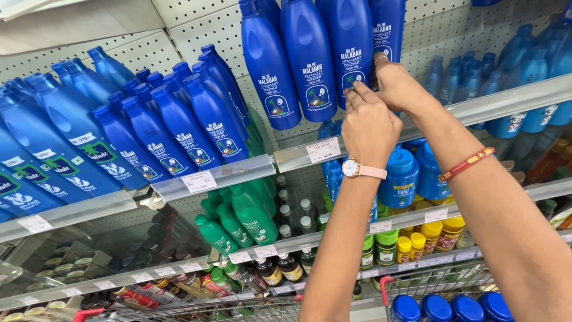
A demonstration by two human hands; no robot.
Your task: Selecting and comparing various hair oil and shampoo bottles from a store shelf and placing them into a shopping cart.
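Note:
Both my hands reach up to a row of tall blue bottles on the upper shelf. My left hand (369, 128), with a pink-strapped watch on its wrist, has its fingertips pinched at the lower edge of one tall blue bottle (353, 42). My right hand (400, 86), with a red band on its forearm, curls its fingers around the base of the neighbouring blue bottle (388, 27). The two hands touch each other there. The fingertips of my right hand are hidden behind the bottle.
Metal shelf rails (226, 173) carry white price tags. Smaller blue bottles (179, 128) fill the left shelves, green bottles (250, 214) and blue jars (400, 179) the shelf below, yellow-capped jars (432, 235) lower still. A wire cart (444, 280) at the bottom holds blue-capped items (453, 308).

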